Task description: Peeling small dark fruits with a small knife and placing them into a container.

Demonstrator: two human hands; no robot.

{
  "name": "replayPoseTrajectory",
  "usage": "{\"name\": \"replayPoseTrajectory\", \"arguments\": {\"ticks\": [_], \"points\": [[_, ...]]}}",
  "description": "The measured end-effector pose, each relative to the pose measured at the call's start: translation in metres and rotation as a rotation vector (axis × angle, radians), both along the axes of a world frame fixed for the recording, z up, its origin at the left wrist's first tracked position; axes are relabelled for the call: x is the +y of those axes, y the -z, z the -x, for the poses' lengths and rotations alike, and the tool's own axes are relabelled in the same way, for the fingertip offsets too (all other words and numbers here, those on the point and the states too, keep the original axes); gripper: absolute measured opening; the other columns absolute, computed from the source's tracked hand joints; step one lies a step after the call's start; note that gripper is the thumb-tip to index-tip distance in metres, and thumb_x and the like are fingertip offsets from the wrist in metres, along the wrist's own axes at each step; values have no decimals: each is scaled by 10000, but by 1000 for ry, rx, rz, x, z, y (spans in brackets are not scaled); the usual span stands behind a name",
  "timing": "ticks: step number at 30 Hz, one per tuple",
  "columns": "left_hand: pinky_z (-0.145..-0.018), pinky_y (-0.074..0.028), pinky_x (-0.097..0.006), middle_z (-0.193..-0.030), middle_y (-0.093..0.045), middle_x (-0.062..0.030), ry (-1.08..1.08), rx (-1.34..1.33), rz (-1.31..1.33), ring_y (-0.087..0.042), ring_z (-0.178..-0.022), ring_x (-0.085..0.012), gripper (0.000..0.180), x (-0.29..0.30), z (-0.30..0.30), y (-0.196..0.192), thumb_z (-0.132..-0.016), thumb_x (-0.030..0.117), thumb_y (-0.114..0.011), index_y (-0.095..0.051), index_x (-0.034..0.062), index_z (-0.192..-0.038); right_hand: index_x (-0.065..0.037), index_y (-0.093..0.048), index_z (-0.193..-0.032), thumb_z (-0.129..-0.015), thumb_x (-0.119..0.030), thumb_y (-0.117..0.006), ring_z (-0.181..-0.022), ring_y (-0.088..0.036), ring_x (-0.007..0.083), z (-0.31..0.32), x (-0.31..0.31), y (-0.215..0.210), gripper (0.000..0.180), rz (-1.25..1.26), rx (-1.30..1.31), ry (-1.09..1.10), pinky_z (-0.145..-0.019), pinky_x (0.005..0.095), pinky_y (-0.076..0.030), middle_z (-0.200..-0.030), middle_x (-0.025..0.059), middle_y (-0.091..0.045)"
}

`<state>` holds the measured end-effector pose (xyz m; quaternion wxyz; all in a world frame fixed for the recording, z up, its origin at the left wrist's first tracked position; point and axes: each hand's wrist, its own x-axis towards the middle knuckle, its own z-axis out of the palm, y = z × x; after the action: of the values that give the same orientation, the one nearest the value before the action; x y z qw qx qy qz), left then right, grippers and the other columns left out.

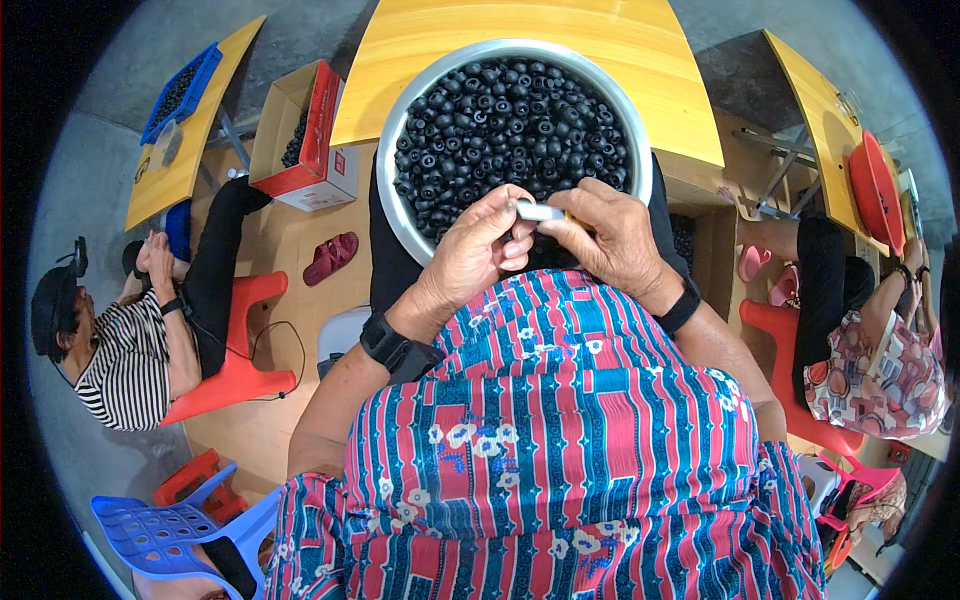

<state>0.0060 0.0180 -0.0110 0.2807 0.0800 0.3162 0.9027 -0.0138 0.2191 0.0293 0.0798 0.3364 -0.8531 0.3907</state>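
Note:
Over the near rim of a large metal basin (pixel 637 130), my two hands meet. Small black rounded parts (pixel 510 125), many with a hole in the top, fill the basin. My right hand (pixel 612 232) is closed round what looks like a small knife (pixel 540 211), its short pale blade pointing left. The blade meets the fingertips of my left hand (pixel 472 245). Those fingers are pinched together on a small black part (pixel 508 236), mostly hidden by them.
The basin overlaps the near edge of a yellow table (pixel 680 70). A red-and-white carton (pixel 325 180) with black parts stands on the left. Seated people (pixel 135 350) work on both sides, on red stools (pixel 235 350). A blue tray (pixel 190 90) and a red basin (pixel 873 190) rest on side tables.

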Motion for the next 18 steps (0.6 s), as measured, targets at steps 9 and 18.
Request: {"name": "replayPoseTrajectory", "arguments": {"ticks": [9,18], "points": [[-555,-345,-205,-922,-509,-43,-72,-34,-19,-435,-694,-102,290,-18,1,-13,-1019,322,-423,-503,72,-1144,21,-660,-889,-851,-169,-678,-741,-633,307,3,2,9,195,260,-137,197,-677,350,-497,-818,168,-647],[-629,-472,-272,-795,-616,-41,-193,769,1005,-578,-748,-123,124,-18,11,-28,-880,71,-602,-697,21,-943,35,-663,-889,-876,-161,-651,-767,-653,244,5,4,10,197,328,-196,200,-708,322,-501,-826,157,-661]]}}
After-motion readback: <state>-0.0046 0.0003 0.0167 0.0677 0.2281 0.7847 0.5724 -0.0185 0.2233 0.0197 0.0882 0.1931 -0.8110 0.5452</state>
